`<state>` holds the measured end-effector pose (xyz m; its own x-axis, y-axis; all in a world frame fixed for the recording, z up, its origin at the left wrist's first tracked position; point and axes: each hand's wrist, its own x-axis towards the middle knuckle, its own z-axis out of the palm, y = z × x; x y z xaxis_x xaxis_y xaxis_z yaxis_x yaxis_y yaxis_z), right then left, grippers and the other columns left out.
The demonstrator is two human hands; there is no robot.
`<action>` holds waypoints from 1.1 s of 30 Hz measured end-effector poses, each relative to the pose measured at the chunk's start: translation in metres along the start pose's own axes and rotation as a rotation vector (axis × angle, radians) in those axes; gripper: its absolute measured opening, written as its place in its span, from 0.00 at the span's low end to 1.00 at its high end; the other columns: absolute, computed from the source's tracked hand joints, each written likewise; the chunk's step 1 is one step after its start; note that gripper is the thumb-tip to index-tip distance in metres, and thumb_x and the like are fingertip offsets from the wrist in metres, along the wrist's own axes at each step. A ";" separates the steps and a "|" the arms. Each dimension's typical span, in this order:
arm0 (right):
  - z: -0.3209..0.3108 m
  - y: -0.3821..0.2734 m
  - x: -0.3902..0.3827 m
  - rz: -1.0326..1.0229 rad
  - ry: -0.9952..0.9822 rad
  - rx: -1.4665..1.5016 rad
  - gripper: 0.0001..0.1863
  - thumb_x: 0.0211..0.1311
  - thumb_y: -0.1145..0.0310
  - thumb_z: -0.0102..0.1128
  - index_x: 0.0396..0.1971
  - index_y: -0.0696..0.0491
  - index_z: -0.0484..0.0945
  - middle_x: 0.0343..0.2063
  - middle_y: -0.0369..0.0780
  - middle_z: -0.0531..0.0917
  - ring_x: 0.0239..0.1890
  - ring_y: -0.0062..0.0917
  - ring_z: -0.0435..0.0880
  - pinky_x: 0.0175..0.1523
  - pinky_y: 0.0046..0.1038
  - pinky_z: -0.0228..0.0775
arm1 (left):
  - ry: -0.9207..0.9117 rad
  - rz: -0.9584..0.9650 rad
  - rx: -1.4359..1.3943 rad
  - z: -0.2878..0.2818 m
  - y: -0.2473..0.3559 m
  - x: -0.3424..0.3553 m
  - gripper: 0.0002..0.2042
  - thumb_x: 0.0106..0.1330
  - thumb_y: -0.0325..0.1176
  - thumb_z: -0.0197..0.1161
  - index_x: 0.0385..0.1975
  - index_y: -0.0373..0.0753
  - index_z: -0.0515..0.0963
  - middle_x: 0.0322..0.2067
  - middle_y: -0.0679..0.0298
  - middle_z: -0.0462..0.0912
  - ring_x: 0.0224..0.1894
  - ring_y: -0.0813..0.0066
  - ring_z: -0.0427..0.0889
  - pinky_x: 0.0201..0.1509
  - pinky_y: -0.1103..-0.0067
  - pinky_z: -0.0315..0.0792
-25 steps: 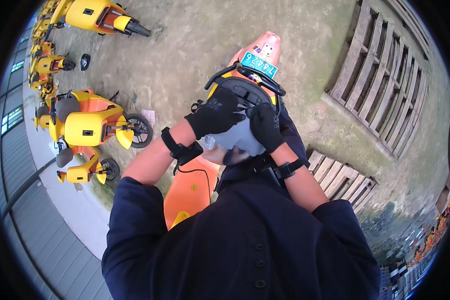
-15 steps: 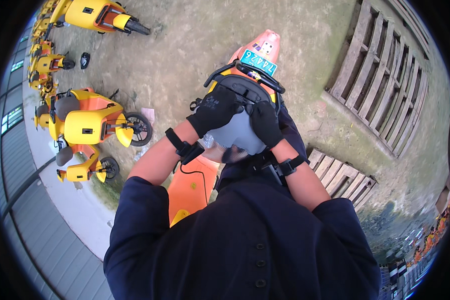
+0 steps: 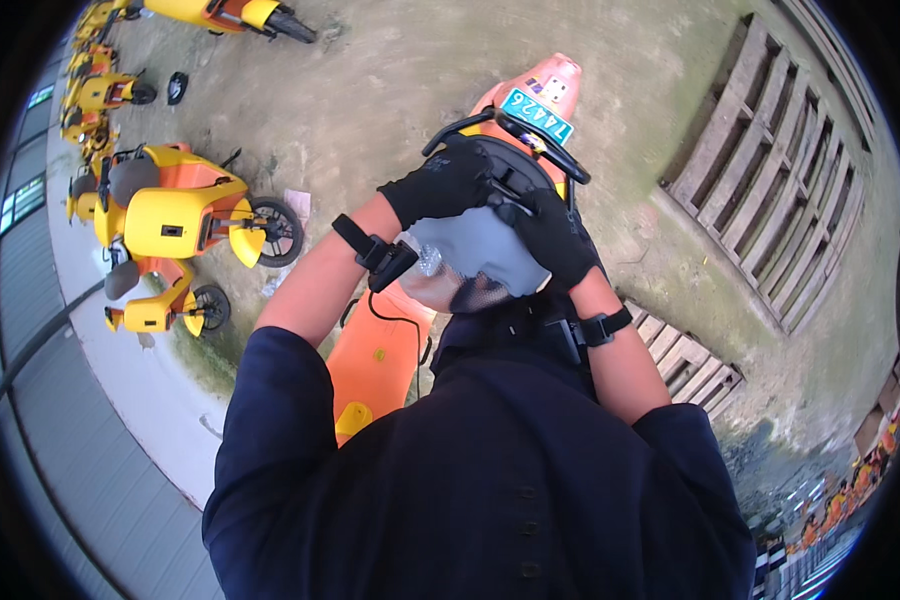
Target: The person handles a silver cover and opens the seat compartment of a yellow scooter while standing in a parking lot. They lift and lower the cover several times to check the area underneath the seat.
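I stand over an orange scooter (image 3: 378, 350) with a teal number plate (image 3: 537, 117) at its far end. Spread over its seat area is a smooth grey cover (image 3: 475, 245), with clear, bubbly plastic showing along its lower left edge. Beyond it lies a black seat part (image 3: 515, 165) with a dark rail around it. My left hand (image 3: 440, 187), in a black glove, is closed at the cover's upper edge. My right hand (image 3: 555, 235), also gloved, pinches the same edge from the right. The fingertips almost meet; exactly what lies between them is partly hidden.
Several yellow scooters (image 3: 170, 222) stand along the left, beside a pale kerb and a grey wall (image 3: 90, 470). A large wooden pallet (image 3: 740, 180) lies on the right, with a smaller pallet (image 3: 690, 365) nearer me. A dark cable hangs from my left wrist strap.
My right hand has turned and shifted a little right and down along the cover. The left hand stays at the upper edge. The whole view has shifted slightly.
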<state>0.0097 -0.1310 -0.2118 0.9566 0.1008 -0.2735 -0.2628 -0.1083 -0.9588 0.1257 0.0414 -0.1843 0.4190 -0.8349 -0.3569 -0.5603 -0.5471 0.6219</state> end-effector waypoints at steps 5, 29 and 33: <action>0.003 -0.016 0.007 -0.116 -0.201 -0.122 0.21 0.49 0.57 0.61 0.38 0.58 0.78 0.35 0.50 0.77 0.39 0.40 0.75 0.44 0.35 0.66 | -0.147 -0.303 -0.434 -0.027 0.015 -0.029 0.25 0.43 0.33 0.69 0.43 0.34 0.72 0.38 0.54 0.74 0.45 0.62 0.71 0.48 0.70 0.67; 0.027 -0.016 0.035 -0.169 0.018 -0.361 0.07 0.56 0.71 0.49 0.24 0.57 0.74 0.22 0.47 0.75 0.28 0.43 0.74 0.34 0.38 0.65 | 0.596 -0.338 -0.251 0.034 -0.016 -0.029 0.08 0.58 0.30 0.53 0.35 0.36 0.74 0.32 0.49 0.78 0.36 0.49 0.76 0.39 0.66 0.70; 0.018 -0.005 0.045 -0.495 -0.064 -0.672 0.11 0.60 0.70 0.47 0.24 0.59 0.74 0.21 0.47 0.76 0.26 0.38 0.76 0.30 0.34 0.66 | 0.372 -0.343 -0.307 0.032 -0.035 -0.015 0.13 0.59 0.32 0.53 0.42 0.35 0.74 0.36 0.47 0.78 0.40 0.50 0.77 0.45 0.68 0.71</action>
<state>0.0521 -0.1084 -0.2204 0.9274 0.3456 0.1434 0.3362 -0.6016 -0.7246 0.1159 0.0714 -0.2227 0.7931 -0.5058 -0.3393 -0.1393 -0.6930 0.7073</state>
